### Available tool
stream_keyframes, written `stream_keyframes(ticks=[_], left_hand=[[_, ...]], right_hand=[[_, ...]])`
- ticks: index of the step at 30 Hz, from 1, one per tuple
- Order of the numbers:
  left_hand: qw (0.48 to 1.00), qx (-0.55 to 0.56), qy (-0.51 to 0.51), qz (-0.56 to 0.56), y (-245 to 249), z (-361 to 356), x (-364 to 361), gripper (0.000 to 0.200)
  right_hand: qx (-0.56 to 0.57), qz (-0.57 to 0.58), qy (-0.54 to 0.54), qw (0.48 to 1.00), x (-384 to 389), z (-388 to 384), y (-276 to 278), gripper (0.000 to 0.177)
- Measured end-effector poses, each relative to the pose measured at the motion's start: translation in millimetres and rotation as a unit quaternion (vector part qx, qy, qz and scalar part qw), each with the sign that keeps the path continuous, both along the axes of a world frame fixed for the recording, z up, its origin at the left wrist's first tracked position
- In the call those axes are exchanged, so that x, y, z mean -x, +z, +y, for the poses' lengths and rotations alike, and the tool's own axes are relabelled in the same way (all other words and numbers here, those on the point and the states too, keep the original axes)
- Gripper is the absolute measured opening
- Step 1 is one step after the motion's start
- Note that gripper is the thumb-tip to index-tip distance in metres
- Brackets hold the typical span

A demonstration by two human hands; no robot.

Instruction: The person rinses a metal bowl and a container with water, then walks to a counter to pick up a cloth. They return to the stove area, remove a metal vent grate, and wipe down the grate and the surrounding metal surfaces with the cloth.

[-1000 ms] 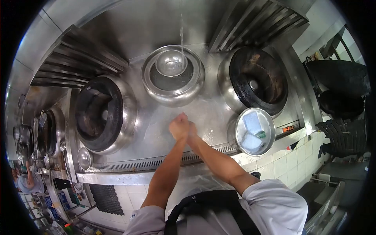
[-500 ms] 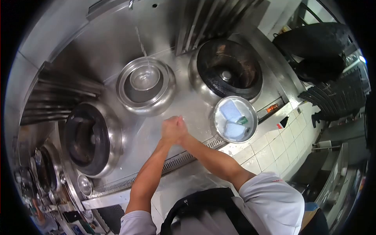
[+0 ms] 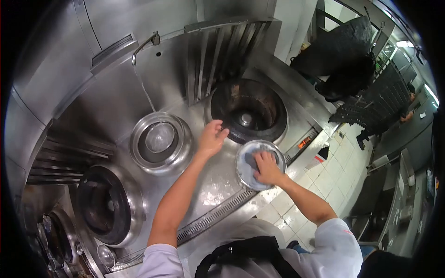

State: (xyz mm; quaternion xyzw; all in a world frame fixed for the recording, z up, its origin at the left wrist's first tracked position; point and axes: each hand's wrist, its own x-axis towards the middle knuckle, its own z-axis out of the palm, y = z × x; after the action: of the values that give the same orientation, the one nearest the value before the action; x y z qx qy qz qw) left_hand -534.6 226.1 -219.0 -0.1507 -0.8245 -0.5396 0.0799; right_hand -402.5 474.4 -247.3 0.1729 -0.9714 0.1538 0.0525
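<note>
A round metal basin (image 3: 239, 173) with pale cloudy liquid stands near the counter's front edge. My right hand (image 3: 270, 169) reaches into it from above. Its fingers are spread over a bluish cloth (image 3: 251, 160), which they partly hide; no firm grip shows. To the left, my left hand (image 3: 213, 139) hovers above the counter near the right wok burner (image 3: 220, 107). Its fingers are loosely bent and apart, with nothing between them.
A tap (image 3: 146, 44) runs water into a metal bowl (image 3: 160, 137) set within a larger round vessel (image 3: 174, 162). Another wok burner (image 3: 88, 201) is at left. An orange-handled tool (image 3: 304, 142) lies in a slot right of the basin. Black woks (image 3: 333, 46) hang beyond.
My hands were clasped together over the counter and have parted. The right has moved into the basin, the left up toward the right burner. The view has shifted too.
</note>
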Motion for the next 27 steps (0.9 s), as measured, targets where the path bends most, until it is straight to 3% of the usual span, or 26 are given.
stream_keyframes(ticks=[2,5,8,10,13,14,16,21,23,24,26,27], left_hand=[[0.995,0.028,-0.005,0.094,31,6,30,0.043],[0.958,0.131,0.044,0.251,111,21,86,0.039],[0.864,0.239,0.094,0.433,201,42,142,0.042],[0.785,0.356,0.146,0.486,241,58,183,0.044],[0.736,0.496,0.177,0.426,281,73,232,0.044],[0.755,0.545,0.189,0.312,296,80,237,0.058],[0.755,0.574,0.174,0.265,308,88,251,0.045],[0.742,0.61,0.16,0.229,301,100,291,0.043],[0.739,0.619,0.155,0.214,300,104,300,0.043],[0.736,0.623,0.143,0.224,302,104,303,0.042],[0.747,0.605,0.127,0.245,306,104,313,0.04],[0.762,0.585,0.123,0.251,305,101,317,0.039]], right_hand=[[-0.045,-0.064,0.0,0.997,0,0,15,0.064],[-0.044,-0.025,0.07,0.996,15,13,15,0.056],[-0.056,0.033,0.119,0.991,35,26,-6,0.045],[-0.034,-0.018,0.146,0.988,44,31,-5,0.035],[-0.036,-0.082,0.2,0.976,55,42,-11,0.034],[-0.034,-0.099,0.218,0.97,59,45,-10,0.035],[-0.031,-0.125,0.256,0.958,70,49,-10,0.035],[-0.054,-0.239,0.377,0.893,92,65,-10,0.035],[-0.031,-0.224,0.416,0.881,96,76,-26,0.031],[-0.05,-0.283,0.437,0.852,110,79,-31,0.028],[-0.078,-0.381,0.456,0.801,166,68,31,0.023],[-0.077,-0.358,0.456,0.811,191,66,71,0.021]])
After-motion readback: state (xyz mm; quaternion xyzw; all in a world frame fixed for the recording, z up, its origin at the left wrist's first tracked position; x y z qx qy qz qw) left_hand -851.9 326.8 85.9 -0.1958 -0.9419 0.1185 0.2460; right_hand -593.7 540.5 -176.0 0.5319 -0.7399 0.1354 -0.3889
